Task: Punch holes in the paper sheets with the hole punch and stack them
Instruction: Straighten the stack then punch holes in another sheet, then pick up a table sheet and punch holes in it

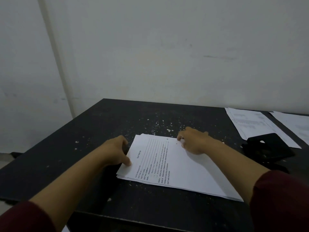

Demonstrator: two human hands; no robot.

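Left hand (117, 150) pinching the paper stack (175, 166) at its left edge, right hand (194, 141) fingertips pressed on the far corner (loosely curled, gripping nothing), black hole punch (269, 149) just right

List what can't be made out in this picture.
- Head view: lower sheets of the paper stack, covered by the top sheet.
- Far papers: print blurred; the rightmost one cut off by the frame edge.
- Hole punch: dark against the black table, details unclear.
- Right hand: fingertips curled under, grip unclear.
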